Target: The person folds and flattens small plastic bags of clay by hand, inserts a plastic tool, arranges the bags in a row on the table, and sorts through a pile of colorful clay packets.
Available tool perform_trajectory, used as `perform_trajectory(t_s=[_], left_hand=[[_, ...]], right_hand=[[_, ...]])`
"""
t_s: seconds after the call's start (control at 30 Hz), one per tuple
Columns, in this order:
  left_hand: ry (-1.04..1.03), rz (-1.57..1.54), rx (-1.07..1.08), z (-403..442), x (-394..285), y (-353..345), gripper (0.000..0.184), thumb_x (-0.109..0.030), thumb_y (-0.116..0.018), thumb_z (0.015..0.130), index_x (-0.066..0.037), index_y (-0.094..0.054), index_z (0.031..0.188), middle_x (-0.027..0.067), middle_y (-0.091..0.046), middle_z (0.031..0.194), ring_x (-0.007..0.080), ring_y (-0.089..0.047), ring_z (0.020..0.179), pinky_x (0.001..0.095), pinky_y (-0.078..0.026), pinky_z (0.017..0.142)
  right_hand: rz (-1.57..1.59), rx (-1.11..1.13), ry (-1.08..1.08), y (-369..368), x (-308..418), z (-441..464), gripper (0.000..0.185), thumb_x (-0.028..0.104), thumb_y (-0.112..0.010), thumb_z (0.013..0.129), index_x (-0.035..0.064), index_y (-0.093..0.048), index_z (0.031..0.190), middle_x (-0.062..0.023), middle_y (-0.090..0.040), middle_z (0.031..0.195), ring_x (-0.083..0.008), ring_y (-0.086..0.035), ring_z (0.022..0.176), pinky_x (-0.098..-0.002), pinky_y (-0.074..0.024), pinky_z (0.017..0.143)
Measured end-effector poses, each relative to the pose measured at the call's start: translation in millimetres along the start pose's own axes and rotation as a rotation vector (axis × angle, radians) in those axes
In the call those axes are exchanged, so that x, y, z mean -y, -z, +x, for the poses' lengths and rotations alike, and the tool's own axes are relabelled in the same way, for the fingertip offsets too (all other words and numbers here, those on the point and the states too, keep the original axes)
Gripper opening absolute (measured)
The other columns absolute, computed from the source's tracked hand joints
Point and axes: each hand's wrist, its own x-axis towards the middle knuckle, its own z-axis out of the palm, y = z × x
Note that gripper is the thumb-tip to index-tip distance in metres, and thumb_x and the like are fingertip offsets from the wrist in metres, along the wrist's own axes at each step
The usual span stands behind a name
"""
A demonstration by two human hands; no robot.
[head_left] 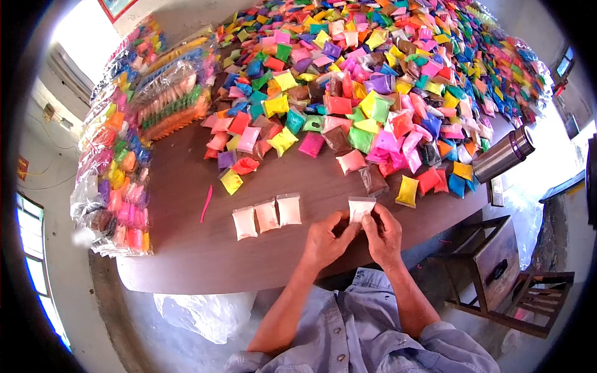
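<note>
Between both my hands, near the front edge of the brown table [180,261], is a small white packet [360,207] in clear plastic. My left hand [329,239] pinches its lower left side, and my right hand [382,233] grips it from the right with the thumb on its front. To the left of my hands lie three pale packets in a row: a white packet [245,222], a pale pink packet [267,216] and another whitish packet [288,209]. A single yellow packet [407,191] rests beyond my right hand.
A large heap of colourful packets [348,93] covers the back of the table. Clear bags of packets [118,186] line the left edge. A pink plastic strip [206,204] lies left of the pale row. A metal flask [505,153] is at the right edge, above a wooden chair [491,267].
</note>
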Motion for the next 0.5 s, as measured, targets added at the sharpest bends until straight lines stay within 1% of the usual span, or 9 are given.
perform_trajectory(t_s=[0.07,0.2,0.27,0.4,0.47,0.5], left_hand=[[-0.052,0.092,-0.013,-0.3,-4.1,0.6,0.022,-0.013,-0.073,0.092,-0.001,-0.071,0.110,0.0112,-0.073,0.086,0.0096,-0.062,0.077,0.0309,-0.052,0.068],[-0.048,0.072,0.010,-0.1,-1.1,0.6,0.023,-0.013,-0.073,0.092,-0.001,-0.071,0.112,0.0110,-0.073,0.088,0.0094,-0.063,0.079,0.0308,-0.052,0.068],[0.010,0.004,0.007,0.8,3.8,0.2,0.022,-0.012,-0.073,0.093,0.000,-0.071,0.111,0.0104,-0.074,0.089,0.0098,-0.064,0.080,0.0309,-0.053,0.069],[0.022,0.027,-0.004,1.2,1.7,1.4,0.021,-0.012,-0.073,0.093,0.000,-0.070,0.110,0.0081,-0.074,0.088,0.0091,-0.062,0.081,0.0297,-0.053,0.070],[0.034,0.029,0.037,1.1,1.1,1.7,0.026,-0.012,-0.072,0.095,0.004,-0.069,0.115,0.0122,-0.076,0.095,0.0127,-0.070,0.087,0.0289,-0.055,0.076],[0.035,0.029,0.037,1.0,0.2,1.6,0.026,-0.012,-0.072,0.095,0.004,-0.069,0.115,0.0122,-0.076,0.095,0.0127,-0.070,0.087,0.0289,-0.055,0.076]], right_hand=[[0.101,-0.032,0.005,-1.4,1.5,0.1,0.021,0.014,-0.066,0.099,-0.0025,-0.065,0.113,-0.0041,-0.065,0.087,-0.0094,-0.059,0.075,-0.0264,-0.0483,0.066],[0.073,-0.024,0.013,-0.6,-0.3,-0.5,0.021,0.014,-0.064,0.100,-0.0022,-0.065,0.114,-0.0047,-0.065,0.086,-0.0101,-0.059,0.074,-0.0267,-0.0486,0.066],[-0.002,0.011,-0.016,0.5,-5.1,-2.2,0.020,0.013,-0.064,0.100,-0.0024,-0.065,0.113,-0.0058,-0.064,0.086,-0.0107,-0.059,0.074,-0.0267,-0.0489,0.067],[0.008,0.020,0.008,-0.7,2.4,0.5,0.019,0.011,-0.064,0.099,-0.0019,-0.065,0.113,-0.0065,-0.064,0.085,-0.0114,-0.058,0.073,-0.0271,-0.0486,0.066],[-0.012,0.002,0.018,-0.8,1.5,0.9,0.019,0.010,-0.065,0.098,-0.0013,-0.065,0.113,-0.0074,-0.064,0.085,-0.0125,-0.058,0.072,-0.0277,-0.0485,0.065],[-0.013,0.002,0.017,-1.0,-0.7,0.8,0.019,0.010,-0.065,0.098,-0.0013,-0.065,0.113,-0.0074,-0.064,0.085,-0.0125,-0.058,0.072,-0.0277,-0.0485,0.065]])
